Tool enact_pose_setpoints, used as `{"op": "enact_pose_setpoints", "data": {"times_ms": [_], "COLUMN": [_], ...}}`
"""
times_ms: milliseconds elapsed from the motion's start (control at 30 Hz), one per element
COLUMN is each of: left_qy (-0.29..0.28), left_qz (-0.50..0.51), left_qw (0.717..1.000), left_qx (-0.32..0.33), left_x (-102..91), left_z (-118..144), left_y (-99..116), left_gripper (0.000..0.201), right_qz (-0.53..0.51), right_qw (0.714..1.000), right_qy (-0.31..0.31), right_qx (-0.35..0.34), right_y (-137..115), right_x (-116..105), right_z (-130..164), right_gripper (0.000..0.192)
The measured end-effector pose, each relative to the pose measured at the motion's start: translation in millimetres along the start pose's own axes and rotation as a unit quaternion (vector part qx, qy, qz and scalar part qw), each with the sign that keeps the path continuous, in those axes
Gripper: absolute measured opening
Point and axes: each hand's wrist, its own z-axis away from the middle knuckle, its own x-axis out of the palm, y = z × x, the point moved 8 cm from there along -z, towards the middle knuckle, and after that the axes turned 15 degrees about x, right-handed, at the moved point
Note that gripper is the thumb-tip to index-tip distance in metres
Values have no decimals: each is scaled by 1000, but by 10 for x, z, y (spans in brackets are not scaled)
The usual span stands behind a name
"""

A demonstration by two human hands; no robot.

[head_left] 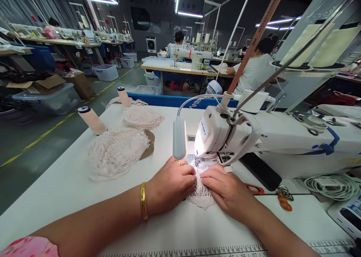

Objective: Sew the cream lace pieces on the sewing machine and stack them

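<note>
We press the lace piece (201,193) flat on the worktop (70,185), just before the sewing machine (225,136) needle. Left hand (172,183) and right hand (225,189) fingers lie pressed together on the lace. Best feed evenly, fingertips clear of the needle.

The sewing machine (270,140) and its lamp (179,138) blocked the way ahead; lace piles (117,151) and thread cones (91,119) crowded the left, while the near surface (64,189) lay open.
</note>
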Motion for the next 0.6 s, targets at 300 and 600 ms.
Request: {"op": "enact_pose_setpoints", "data": {"times_ms": [300, 600], "left_qy": [-6, -48], "left_qz": [0, -24], "left_qw": [1000, 998], "left_qx": [-21, -42], "left_x": [41, 64], "left_z": [10, -38], "left_y": [-18, -115], "left_gripper": [9, 10], "right_qz": [24, 64], "right_qw": [1000, 996], "right_qy": [10, 27], "right_qx": [15, 61], "right_y": [66, 192], "right_x": [15, 48], "right_z": [26, 11], "right_gripper": [36, 41]}}
